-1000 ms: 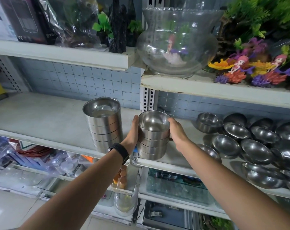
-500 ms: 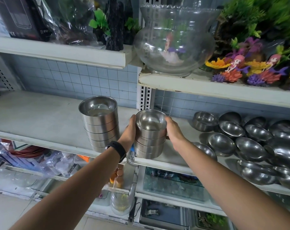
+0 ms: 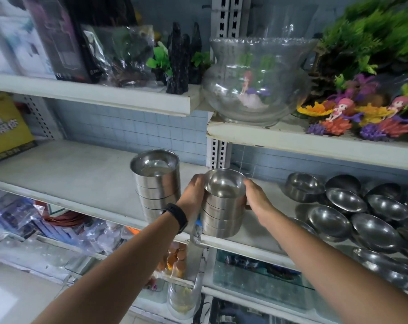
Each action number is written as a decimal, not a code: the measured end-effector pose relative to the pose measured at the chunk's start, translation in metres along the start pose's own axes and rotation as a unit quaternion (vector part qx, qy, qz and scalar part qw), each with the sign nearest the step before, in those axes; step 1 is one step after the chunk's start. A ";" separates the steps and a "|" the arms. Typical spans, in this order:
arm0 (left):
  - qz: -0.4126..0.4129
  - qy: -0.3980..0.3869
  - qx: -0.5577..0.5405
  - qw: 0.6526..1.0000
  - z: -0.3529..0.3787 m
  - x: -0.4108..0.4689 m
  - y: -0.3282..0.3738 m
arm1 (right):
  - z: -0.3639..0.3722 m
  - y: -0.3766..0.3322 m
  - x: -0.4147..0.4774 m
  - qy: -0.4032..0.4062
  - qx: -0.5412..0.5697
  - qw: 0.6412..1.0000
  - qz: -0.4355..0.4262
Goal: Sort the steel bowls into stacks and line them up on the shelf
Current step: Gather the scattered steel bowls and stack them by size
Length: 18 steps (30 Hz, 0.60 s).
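A stack of several steel bowls (image 3: 222, 206) stands at the front edge of the middle shelf (image 3: 65, 174), just right of the shelf upright. My left hand (image 3: 193, 195) grips its left side and my right hand (image 3: 256, 197) grips its right side. A taller stack of wider steel bowls (image 3: 157, 185) stands to the left, close to my left hand; my left wrist hides its bottom. Several loose steel bowls (image 3: 352, 209) lie scattered on the shelf to the right.
A glass fish bowl (image 3: 256, 83) and coloured aquarium ornaments (image 3: 352, 118) sit on the upper shelf right above. A yellow box (image 3: 4, 127) stands at the far left of the middle shelf. Bagged goods and bottles (image 3: 175, 260) fill the lower shelves.
Both hands stay on the stack, which sits in about the same spot beside the taller stack. My view has swung slightly right and down.
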<state>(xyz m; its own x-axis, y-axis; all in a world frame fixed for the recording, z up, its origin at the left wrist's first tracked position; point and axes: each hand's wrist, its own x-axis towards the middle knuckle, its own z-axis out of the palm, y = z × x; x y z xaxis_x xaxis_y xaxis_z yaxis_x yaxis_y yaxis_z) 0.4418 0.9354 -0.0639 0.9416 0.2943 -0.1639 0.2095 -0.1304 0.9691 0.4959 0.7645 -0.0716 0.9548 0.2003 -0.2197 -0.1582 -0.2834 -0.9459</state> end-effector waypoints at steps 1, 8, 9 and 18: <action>0.008 0.004 0.026 1.000 -0.001 0.000 0.003 | -0.002 -0.001 0.001 -0.007 -0.015 1.000 -0.005; 0.127 0.007 0.311 0.942 0.002 -0.004 0.028 | -0.044 -0.016 -0.002 0.014 -0.255 0.962 -0.098; 0.154 0.022 0.363 0.919 0.002 -0.004 0.032 | -0.056 -0.018 -0.002 0.028 -0.304 0.945 -0.116; 0.259 0.051 0.542 0.798 0.055 -0.001 0.066 | -0.170 -0.013 -0.015 0.097 -0.556 0.809 -0.167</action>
<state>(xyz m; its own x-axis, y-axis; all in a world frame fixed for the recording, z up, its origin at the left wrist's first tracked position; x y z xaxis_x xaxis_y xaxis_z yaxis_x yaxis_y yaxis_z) 0.4693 0.8740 -0.0100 0.9612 0.0039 0.2758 -0.0429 -0.9856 0.1636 0.5263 0.6059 -0.0154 0.9364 0.3186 0.1473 0.3368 -0.9336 -0.1220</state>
